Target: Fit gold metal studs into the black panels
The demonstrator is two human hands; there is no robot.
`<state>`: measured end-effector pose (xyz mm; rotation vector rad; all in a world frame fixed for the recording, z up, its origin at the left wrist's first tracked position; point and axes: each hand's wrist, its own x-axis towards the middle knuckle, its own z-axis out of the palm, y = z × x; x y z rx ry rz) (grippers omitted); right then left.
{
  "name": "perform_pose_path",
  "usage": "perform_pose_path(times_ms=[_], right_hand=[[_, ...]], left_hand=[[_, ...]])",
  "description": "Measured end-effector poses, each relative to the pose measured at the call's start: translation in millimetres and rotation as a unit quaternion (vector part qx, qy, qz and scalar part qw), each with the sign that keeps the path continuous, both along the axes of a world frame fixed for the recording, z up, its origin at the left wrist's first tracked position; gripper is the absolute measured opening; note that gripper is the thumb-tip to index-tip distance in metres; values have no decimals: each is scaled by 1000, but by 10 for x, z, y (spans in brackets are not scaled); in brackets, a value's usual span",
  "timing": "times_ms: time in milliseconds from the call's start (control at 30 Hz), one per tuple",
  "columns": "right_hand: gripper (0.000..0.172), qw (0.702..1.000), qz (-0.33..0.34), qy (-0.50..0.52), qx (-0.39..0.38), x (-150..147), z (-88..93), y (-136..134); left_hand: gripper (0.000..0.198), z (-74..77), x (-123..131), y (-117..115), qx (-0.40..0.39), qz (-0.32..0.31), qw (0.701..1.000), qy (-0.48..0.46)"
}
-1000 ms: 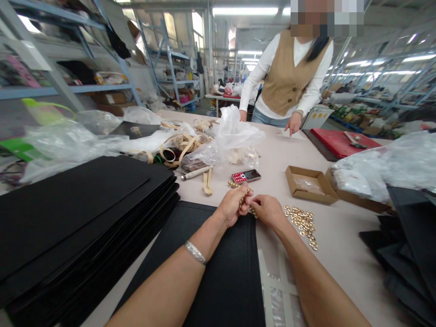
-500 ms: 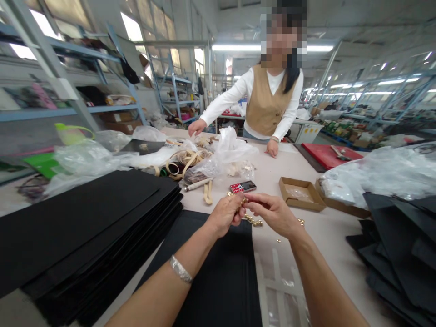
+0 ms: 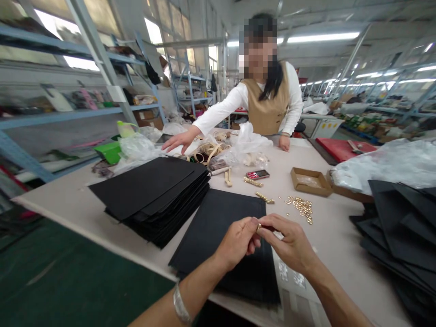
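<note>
My left hand (image 3: 237,242) and my right hand (image 3: 289,243) meet fingertip to fingertip above a flat black sheet (image 3: 225,236) that lies on the table. Both pinch a small gold metal piece (image 3: 259,226) between them. A loose heap of the same gold pieces (image 3: 301,207) lies on the table beyond my right hand. Two short rows of gold pieces (image 3: 252,181) rest further out, near a red phone (image 3: 258,174).
A thick stack of black sheets (image 3: 153,193) sits at my left, another pile (image 3: 398,227) at the right. An open cardboard box (image 3: 310,180), plastic bags (image 3: 245,143) and tan straps (image 3: 207,152) lie ahead. A person across the table reaches a hand (image 3: 177,141) onto it. The table's near edge (image 3: 102,243) runs left.
The view has pulled back from the table and my hands have drawn toward me, off the gold pieces. The person opposite has reached further left across the table.
</note>
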<state>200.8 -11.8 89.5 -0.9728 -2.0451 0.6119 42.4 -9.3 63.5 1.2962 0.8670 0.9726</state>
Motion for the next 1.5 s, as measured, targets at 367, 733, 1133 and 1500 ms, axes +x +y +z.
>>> perform_pose_path(times_ms=[367,733,1133,1500], right_hand=[[5,999,22,-8,46,-91,-154,-479],[0,997,4,-11,73,-158,-279,-580],[14,989,86,-109,40,-127,-249,-483],[19,960,94,-247,91,-137,-185,-498]], left_hand=[[45,-60,-228,-458,2,-70,995,75],[41,-135,-341,-506,-63,-120,990,46],[20,-201,-436,-499,-189,-121,974,-22],[15,-146,-368,-432,-272,-106,956,-21]])
